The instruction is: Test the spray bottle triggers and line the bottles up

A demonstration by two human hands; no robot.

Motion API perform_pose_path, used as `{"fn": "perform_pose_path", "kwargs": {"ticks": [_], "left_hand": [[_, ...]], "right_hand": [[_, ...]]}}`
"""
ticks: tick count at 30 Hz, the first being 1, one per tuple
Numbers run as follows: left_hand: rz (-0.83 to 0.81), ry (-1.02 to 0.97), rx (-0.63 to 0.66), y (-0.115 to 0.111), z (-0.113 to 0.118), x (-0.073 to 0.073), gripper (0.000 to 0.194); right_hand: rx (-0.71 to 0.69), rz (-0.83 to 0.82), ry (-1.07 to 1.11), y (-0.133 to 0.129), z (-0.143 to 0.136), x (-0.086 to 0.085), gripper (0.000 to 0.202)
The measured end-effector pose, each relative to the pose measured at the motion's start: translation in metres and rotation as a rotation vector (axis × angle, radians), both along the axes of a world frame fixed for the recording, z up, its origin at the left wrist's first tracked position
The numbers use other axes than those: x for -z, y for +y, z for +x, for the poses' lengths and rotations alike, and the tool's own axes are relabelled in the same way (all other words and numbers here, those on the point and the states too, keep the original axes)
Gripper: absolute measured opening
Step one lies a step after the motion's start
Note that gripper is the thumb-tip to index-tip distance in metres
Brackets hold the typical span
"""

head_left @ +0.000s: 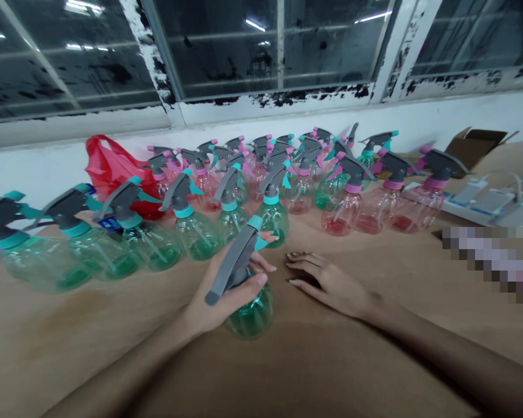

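My left hand point(218, 296) is wrapped round the neck of a green spray bottle point(250, 316) with a grey and teal trigger head, low over the table near the middle. To its right, my right hand point(326, 278) rests on the tabletop with its fingers apart and slightly curled, holding nothing. Just beyond the left hand stands another green spray bottle point(272, 217). A row of green bottles point(154, 247) reaches to the left, and pink bottles point(340, 215) with grey and pink heads stand behind the right hand.
A red plastic bag point(117, 168) lies by the wall at the back left. An open cardboard box point(475, 151) and a white power strip point(488, 203) with plugs are at the back right. The brown table point(322, 371) runs under everything; windows are above.
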State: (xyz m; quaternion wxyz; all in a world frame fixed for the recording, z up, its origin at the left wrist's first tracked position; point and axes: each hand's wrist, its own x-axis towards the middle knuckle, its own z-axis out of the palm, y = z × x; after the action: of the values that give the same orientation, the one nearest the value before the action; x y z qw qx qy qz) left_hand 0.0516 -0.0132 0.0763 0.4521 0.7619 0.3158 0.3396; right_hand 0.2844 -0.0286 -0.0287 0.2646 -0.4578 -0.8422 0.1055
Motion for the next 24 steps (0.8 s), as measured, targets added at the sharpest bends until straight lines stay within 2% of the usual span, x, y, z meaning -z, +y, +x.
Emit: {"fn": "perform_pose_path", "kwargs": {"ticks": [8,14,16,21,24], "left_hand": [[0.043,0.062,-0.055,-0.0008,0.0012,-0.0027,0.04],[0.07,0.02,-0.041,-0.0032,-0.0011,-0.0046,0.015],[0.077,0.008,-0.031,-0.0028,-0.0019,-0.0044,0.012],[0.091,0.137,-0.078,-0.0007,0.002,-0.0055,0.031],[0.121,0.15,-0.113,-0.0013,0.0061,-0.0067,0.041]], "right_hand": [[0.008,-0.013,-0.01,-0.0013,-0.0003,-0.0023,0.038],[0.034,-0.01,-0.052,-0.007,-0.0041,-0.0029,0.056],[0.041,-0.009,-0.058,-0.0086,-0.0049,-0.0034,0.058],[0.039,-0.042,-0.083,-0.0096,-0.0029,-0.0044,0.06],[0.025,-0.064,-0.084,-0.0097,-0.0006,-0.0056,0.058]]}}
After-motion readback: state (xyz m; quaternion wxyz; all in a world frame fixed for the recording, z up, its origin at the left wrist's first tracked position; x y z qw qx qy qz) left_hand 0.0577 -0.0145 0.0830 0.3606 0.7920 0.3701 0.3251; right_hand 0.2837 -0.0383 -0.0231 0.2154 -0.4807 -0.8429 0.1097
